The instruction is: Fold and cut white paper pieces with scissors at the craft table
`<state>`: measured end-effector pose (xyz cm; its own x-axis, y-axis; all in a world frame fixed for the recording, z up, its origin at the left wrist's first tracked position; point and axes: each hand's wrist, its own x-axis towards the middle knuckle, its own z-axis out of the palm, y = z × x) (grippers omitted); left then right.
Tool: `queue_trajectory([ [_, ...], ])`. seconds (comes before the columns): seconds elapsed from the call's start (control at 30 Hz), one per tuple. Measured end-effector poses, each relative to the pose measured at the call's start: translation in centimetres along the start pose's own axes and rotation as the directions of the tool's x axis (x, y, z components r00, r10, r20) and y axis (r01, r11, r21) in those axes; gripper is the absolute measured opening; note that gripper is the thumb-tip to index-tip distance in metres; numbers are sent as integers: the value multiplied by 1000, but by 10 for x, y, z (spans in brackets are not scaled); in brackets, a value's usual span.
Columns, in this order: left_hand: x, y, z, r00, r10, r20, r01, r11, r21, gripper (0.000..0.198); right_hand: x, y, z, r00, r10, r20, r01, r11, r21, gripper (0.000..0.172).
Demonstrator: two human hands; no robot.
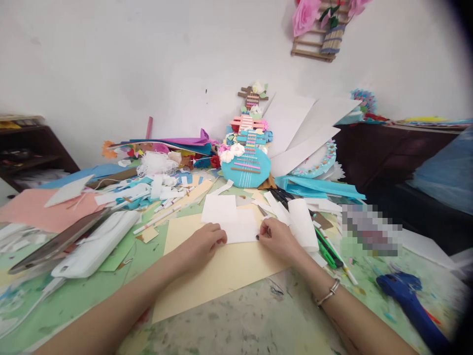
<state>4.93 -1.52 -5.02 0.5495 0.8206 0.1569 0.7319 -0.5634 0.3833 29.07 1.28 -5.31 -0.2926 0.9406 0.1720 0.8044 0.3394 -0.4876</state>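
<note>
A small white sheet of paper (242, 229) lies on a larger cream sheet (221, 276) in front of me. My left hand (207, 241) has its fingers curled together at the paper's lower left. At the right edge my right hand (278, 235) pinches the same paper between thumb and forefinger. Another white square of paper (219, 207) sits just behind it, overlapping. To the right of my right hand is a white paper roll (303, 224). How firmly my left fingertips grip is partly hidden.
A blue glue gun (406, 301) and a green cutter (327, 249) lie to the right. At the left are a white power strip (96, 244) and paper scraps (158, 187). Blue guitar-shaped paper crafts (246, 167) lean on the wall behind. A blurred patch covers something at right.
</note>
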Motion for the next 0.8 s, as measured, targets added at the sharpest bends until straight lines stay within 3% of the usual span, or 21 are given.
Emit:
queue_trajectory([
  [0.1,-2,13,-2,995,84,56,-89,992,89,26,-1,-1,0,1000,-13,-6,13,1000,-3,10],
  [0.27,-2,24,-5,990,92,106,-119,948,296,22,-2,-4,3,999,-41,-5,41,999,-17,14],
  [0.4,-1,21,1,982,145,123,-182,900,395,28,-6,-7,9,986,-164,-40,158,979,-128,23],
  [0.5,-1,19,4,978,179,109,-208,883,420,34,-17,-16,15,953,-299,-45,283,934,-219,28],
  [0.63,-2,19,6,982,153,109,-184,893,410,27,-40,-35,28,883,-463,72,460,828,-319,35],
  [0.7,-2,20,6,982,143,122,-180,899,398,21,-51,-42,37,867,-491,89,479,770,-422,46],
  [0.8,-2,19,5,982,145,123,-183,901,394,24,-60,-46,46,881,-460,109,449,740,-501,53],
])
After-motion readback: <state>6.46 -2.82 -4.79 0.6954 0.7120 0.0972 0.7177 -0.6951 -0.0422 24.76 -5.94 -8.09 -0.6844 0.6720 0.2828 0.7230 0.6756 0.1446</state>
